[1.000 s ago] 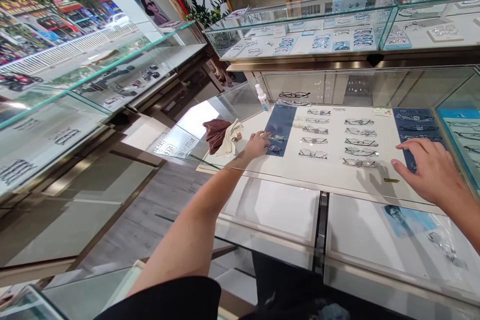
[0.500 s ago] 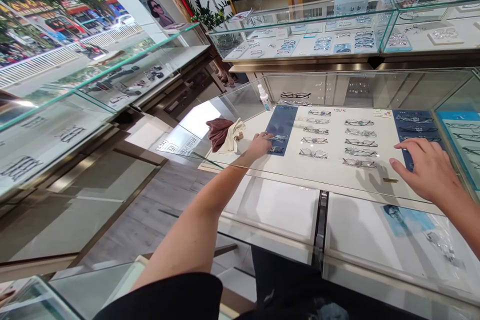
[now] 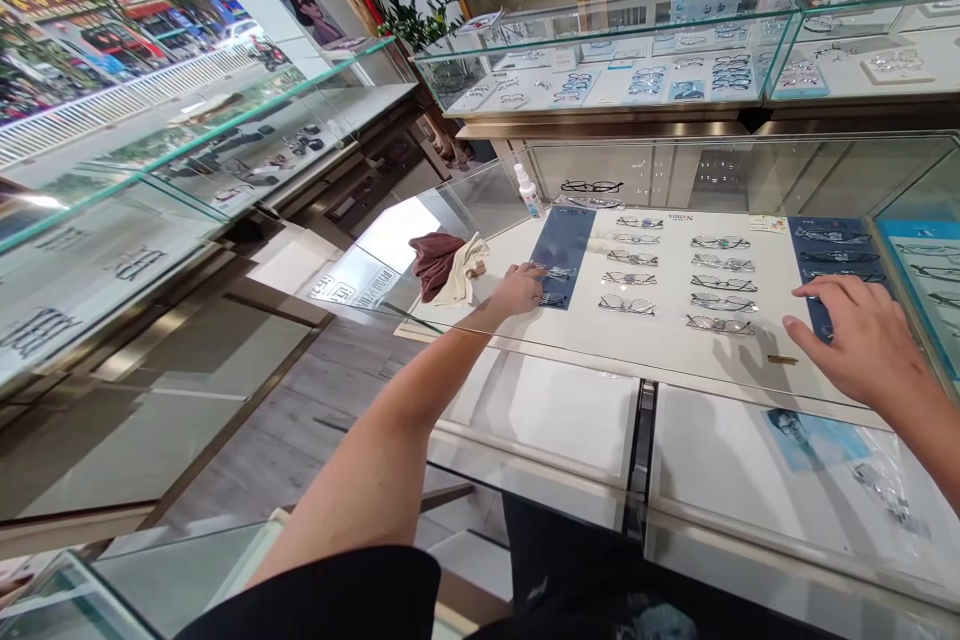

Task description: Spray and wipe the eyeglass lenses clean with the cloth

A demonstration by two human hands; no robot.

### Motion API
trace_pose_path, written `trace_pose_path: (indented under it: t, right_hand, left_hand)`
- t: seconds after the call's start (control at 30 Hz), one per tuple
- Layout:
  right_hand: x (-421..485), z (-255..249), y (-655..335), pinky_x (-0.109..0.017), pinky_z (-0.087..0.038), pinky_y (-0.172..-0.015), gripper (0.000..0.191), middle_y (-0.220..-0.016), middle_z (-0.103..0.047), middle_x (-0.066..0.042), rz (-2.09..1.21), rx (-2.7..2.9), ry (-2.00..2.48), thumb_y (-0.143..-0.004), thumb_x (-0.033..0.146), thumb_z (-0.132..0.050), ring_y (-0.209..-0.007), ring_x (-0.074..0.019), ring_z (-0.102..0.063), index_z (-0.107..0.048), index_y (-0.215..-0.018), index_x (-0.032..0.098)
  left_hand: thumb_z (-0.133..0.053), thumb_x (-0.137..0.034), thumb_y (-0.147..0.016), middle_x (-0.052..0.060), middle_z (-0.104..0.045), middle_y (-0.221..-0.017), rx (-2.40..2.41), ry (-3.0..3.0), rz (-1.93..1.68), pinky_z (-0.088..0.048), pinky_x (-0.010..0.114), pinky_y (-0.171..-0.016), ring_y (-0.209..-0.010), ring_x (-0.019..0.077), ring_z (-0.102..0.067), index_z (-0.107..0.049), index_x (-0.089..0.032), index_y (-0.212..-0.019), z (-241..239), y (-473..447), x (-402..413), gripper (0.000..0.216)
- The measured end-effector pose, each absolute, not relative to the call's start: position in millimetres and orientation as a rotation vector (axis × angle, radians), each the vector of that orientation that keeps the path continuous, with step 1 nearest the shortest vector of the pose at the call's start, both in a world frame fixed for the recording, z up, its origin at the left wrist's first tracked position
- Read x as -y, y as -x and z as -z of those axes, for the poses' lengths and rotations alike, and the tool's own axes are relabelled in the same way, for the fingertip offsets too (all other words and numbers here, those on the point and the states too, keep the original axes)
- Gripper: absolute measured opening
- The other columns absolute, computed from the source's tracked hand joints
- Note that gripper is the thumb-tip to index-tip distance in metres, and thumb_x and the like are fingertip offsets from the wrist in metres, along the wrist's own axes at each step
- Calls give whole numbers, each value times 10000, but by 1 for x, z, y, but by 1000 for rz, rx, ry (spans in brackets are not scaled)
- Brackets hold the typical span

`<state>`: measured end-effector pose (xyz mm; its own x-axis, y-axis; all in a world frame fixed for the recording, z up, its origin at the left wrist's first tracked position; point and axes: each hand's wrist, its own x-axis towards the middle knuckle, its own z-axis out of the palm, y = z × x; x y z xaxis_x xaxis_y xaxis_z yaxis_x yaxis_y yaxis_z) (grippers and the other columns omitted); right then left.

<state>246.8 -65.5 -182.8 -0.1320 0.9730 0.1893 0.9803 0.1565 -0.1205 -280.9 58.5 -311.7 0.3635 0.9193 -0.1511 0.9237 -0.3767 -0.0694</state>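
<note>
My left hand point(image 3: 517, 290) reaches into the glass display case, its fingers closed at the left end of a pair of eyeglasses point(image 3: 559, 272) on a dark blue mat point(image 3: 576, 232). A second pair of glasses point(image 3: 554, 300) lies just in front of it on that mat. My right hand point(image 3: 862, 330) is held over the right side of the case with thumb and fingers apart and nothing in it. Beneath it is another dark blue mat point(image 3: 823, 330), which bears several dark-framed glasses point(image 3: 834, 236). Between the mats, several glasses point(image 3: 628, 305) lie in two columns on the white base.
A brown cloth point(image 3: 433, 265) and a cream cloth point(image 3: 459, 278) lie left of my left hand. A white spray bottle point(image 3: 528, 190) stands behind them. The case's glass front edge point(image 3: 600, 348) runs beneath my forearms. More glass showcases point(image 3: 615, 110) stand behind and to the left.
Both hands stay in nearly the same places. The eyeglasses at my left hand show no clear movement; the view has shifted very slightly.
</note>
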Motion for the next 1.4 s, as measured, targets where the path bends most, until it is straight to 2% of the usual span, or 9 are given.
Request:
trace_pose_path:
  t: [0.13,0.27,0.67,0.83,0.93,1.03,1.17,1.33,1.4]
  right_hand:
    - [66,180,-245,-569,-526,-901,529,-1316,-670,-199,27,2199,1933,-902,553,-407,-1146,-412,-613,-661,-1190,189]
    - [67,178,-244,-559,-523,-923,569,-1338,-664,-200,-1,2180,1965,-894,573,-386,-1162,-407,-609,-669,-1195,181]
    - [66,181,-245,-540,-519,-894,544,-1316,-676,-202,16,2187,1923,-883,566,-409,-1138,-405,-625,-671,-1167,183]
    - [65,180,-244,-536,-511,-910,505,-1306,-675,-199,-6,2187,1921,-889,545,-423,-1144,-398,-615,-662,-1151,186]
    - [64,181,-243,-539,-504,-921,461,-1292,-681,-194,-19,2186,1912,-900,518,-435,-1155,-397,-606,-654,-1141,191]
    - [63,181,-240,-539,-495,-942,462,-1317,-670,-196,-51,2188,1943,-908,501,-435,-1179,-398,-593,-653,-1164,185]
    - [60,180,-237,-542,-482,-968,491,-1357,-648,-199,-76,2196,1973,-913,493,-431,-1201,-398,-575,-649,-1210,170]
    - [58,179,-234,-537,-473,-977,516,-1375,-633,-203,-93,2198,1998,-917,496,-412,-1212,-396,-564,-644,-1234,162]
    - [58,178,-233,-533,-467,-987,527,-1383,-627,-203,-104,2192,2008,-914,497,-403,-1232,-398,-555,-643,-1242,161]
  left_hand:
    - [-581,-337,-873,57,-572,-1589,-1774,-2562,251,-384,535,-1122,-1437,363,-445,-802,-240,-1072,311,279,-60,312]
    - [-568,-314,-881,67,-536,-1624,-1786,-2544,283,-393,549,-1101,-1460,391,-424,-742,-242,-1258,316,273,-68,421]
    - [-542,-280,-852,94,-620,-1528,-1789,-2498,373,-392,572,-1108,-1434,401,-454,-704,-227,-1344,314,260,-76,521]
    - [-539,-291,-860,155,-610,-1508,-1850,-2477,320,-371,542,-1110,-1410,396,-478,-735,-169,-1217,296,249,-62,425]
    - [-532,-283,-865,184,-730,-1223,-1881,-2445,295,-416,500,-1032,-1215,369,-613,-745,-154,-1055,281,242,-48,313]
    - [-557,-243,-827,118,-756,-926,-1821,-2388,320,-463,401,-846,-929,297,-687,-722,-184,-907,267,237,-26,192]
    - [-598,-215,-762,46,-724,-764,-1681,-2310,359,-394,307,-636,-717,220,-651,-649,-205,-754,248,227,21,53]
    - [-669,-172,-672,-35,-697,-680,-1352,-2238,375,-392,234,-615,-670,144,-631,-591,-206,-658,208,205,93,87]
    - [-654,-133,-665,-40,-674,-668,-1112,-2114,258,-394,219,-602,-627,118,-603,-590,-196,-659,184,194,114,91]
